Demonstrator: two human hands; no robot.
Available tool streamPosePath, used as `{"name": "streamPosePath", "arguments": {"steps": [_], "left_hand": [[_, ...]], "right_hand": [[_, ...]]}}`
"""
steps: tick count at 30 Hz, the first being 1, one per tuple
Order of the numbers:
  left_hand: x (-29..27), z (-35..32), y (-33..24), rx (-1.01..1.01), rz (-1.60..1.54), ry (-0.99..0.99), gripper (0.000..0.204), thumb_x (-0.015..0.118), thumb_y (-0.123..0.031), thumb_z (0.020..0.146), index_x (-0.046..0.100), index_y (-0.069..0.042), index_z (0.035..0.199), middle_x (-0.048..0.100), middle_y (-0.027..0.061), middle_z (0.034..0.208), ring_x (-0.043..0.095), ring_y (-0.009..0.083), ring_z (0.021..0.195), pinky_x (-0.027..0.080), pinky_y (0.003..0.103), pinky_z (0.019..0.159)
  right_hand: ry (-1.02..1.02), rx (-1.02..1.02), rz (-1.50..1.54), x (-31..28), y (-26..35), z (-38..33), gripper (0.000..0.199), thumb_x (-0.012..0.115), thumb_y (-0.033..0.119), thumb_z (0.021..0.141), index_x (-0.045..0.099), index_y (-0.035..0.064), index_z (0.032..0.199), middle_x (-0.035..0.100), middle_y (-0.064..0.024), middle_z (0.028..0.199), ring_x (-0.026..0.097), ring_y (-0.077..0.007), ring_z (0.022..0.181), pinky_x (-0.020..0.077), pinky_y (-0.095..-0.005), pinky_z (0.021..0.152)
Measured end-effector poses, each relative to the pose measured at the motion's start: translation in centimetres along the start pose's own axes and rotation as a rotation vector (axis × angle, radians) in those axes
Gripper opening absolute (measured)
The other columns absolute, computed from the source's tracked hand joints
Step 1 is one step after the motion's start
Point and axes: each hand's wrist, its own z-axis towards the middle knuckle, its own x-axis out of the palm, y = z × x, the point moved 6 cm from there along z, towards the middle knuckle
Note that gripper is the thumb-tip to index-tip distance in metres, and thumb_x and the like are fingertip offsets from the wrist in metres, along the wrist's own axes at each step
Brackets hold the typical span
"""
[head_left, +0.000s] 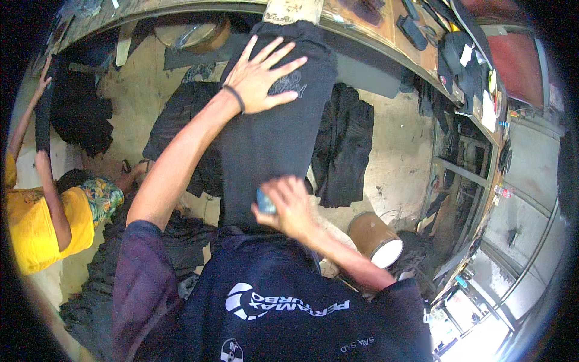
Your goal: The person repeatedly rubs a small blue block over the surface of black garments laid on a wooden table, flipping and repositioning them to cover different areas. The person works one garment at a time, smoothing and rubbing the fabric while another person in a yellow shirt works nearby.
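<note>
A length of black cloth, which looks like a trouser leg (265,142), is stretched over a narrow board (294,11) whose pale end shows beyond it. My left hand (258,81) lies flat on the far part of the cloth, fingers spread, beside a patch of pale line markings (294,84). Nearer to me, my right hand (294,208) is closed around a small blue-grey rounded piece (265,201) against the cloth. Motion blurs those fingers, and the exact kind of piece cannot be made out. More black garment parts (344,142) hang or lie at both sides of the board.
A brown drum (375,239) with a white end lies at the right. Across the far side runs a wooden bench (356,27) with slippers and odds and ends. To the left, a person in a yellow shirt (54,226) handles a dark strip of cloth (44,114).
</note>
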Motion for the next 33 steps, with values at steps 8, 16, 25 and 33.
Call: {"name": "streamPosePath", "arguments": {"steps": [8, 16, 25, 33], "left_hand": [[2.0, 5.0, 4.6, -0.075, 0.047, 0.100, 0.092, 0.044, -0.082, 0.097, 0.038, -0.024, 0.169, 0.024, 0.0164, 0.178, 0.016, 0.0386, 0.166, -0.001, 0.072, 0.129], [1.4, 4.7, 4.3, -0.095, 0.126, 0.051, 0.086, 0.046, -0.086, 0.095, 0.036, -0.041, 0.168, 0.027, 0.0062, 0.179, 0.020, 0.0313, 0.166, -0.003, 0.072, 0.130], [2.0, 4.7, 5.0, -0.008, 0.009, 0.060, 0.085, 0.053, -0.078, 0.098, 0.032, -0.037, 0.170, 0.024, 0.0078, 0.180, 0.019, 0.0374, 0.166, 0.003, 0.076, 0.128], [2.9, 4.3, 6.2, 0.045, -0.086, 0.100, 0.083, 0.036, -0.070, 0.106, 0.031, -0.019, 0.171, 0.020, 0.0164, 0.179, 0.013, 0.0385, 0.167, -0.005, 0.070, 0.130]], "right_hand": [[-0.202, 0.108, -0.149, -0.2, -3.9, 7.4, 0.049, 0.093, 0.030, 0.071, 0.073, 0.0107, 0.111, 0.067, -0.0090, 0.110, 0.062, -0.0313, 0.102, 0.0509, -0.0457, 0.088], [-0.147, 0.030, -0.169, -1.6, -4.2, 9.2, 0.045, 0.090, 0.032, 0.073, 0.074, 0.0089, 0.109, 0.066, -0.0131, 0.102, 0.061, -0.0340, 0.098, 0.0493, -0.0479, 0.082], [-0.042, -0.022, -0.023, 1.0, -0.8, 5.8, 0.043, 0.091, 0.029, 0.073, 0.075, 0.0090, 0.108, 0.068, -0.0112, 0.101, 0.063, -0.0340, 0.096, 0.0514, -0.0470, 0.086], [0.318, 0.045, 0.119, 5.2, -0.8, 4.5, 0.049, 0.089, 0.029, 0.074, 0.073, 0.0086, 0.116, 0.066, -0.0120, 0.105, 0.062, -0.0342, 0.107, 0.0514, -0.0498, 0.090]]}}
